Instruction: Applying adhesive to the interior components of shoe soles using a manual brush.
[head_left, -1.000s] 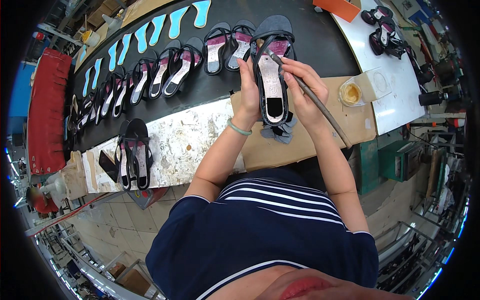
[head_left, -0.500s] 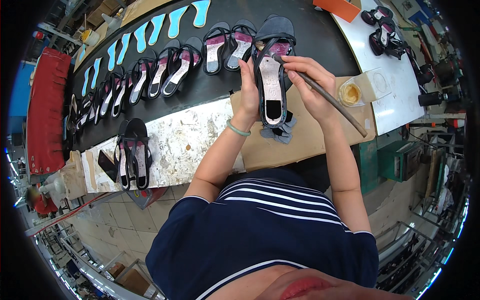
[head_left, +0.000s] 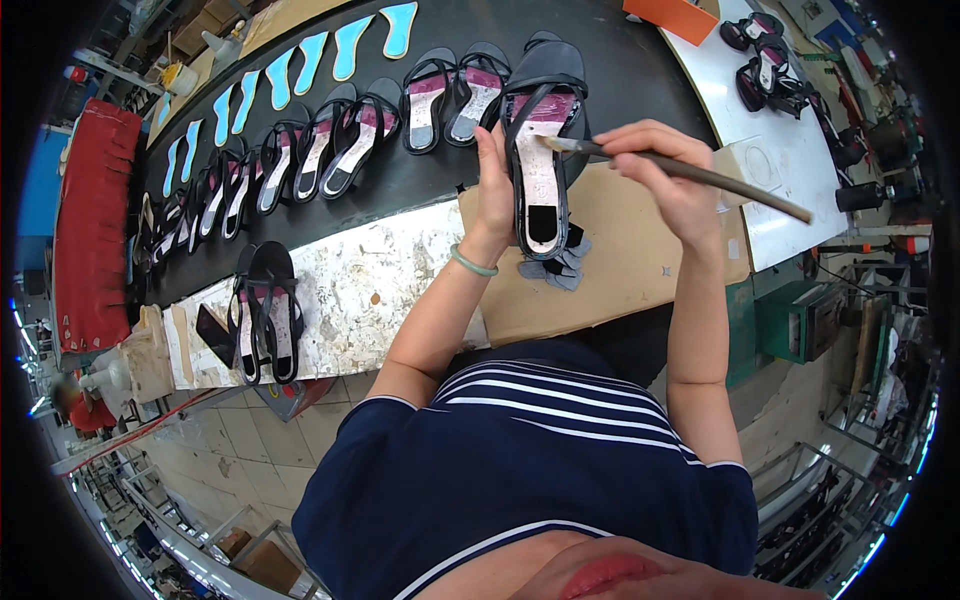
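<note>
Left hand (head_left: 495,190) curls along the left edge of a black strappy sandal (head_left: 541,190) with a pink-and-white insole, thumb upright, its other fingers hidden; the right hand (head_left: 665,175) pinches a long brown-handled brush (head_left: 745,190) between thumb and fingers.

From the left, a pair of black strappy sandals (head_left: 284,320) rests on a white stained board (head_left: 370,260). Beyond it, a row of black sandals (head_left: 350,145) stands side by side on the black worktop (head_left: 640,100), probably for order and reach. Light-blue sole-shaped pieces (head_left: 280,78) lie behind them, spaced apart, perhaps so their faces stay separate.

The held sandal is raised over a brown cardboard sheet (head_left: 625,280), which likely shields the surface; grey scraps (head_left: 557,270) lie below its heel. Its toe points away and its insole faces up, presumably to expose it to the bristles, which appear to touch it.

Gripped near the bristles, the brush slants rightward, probably for control. Near the right hand stands a translucent container (head_left: 757,165), partly hidden.
</note>
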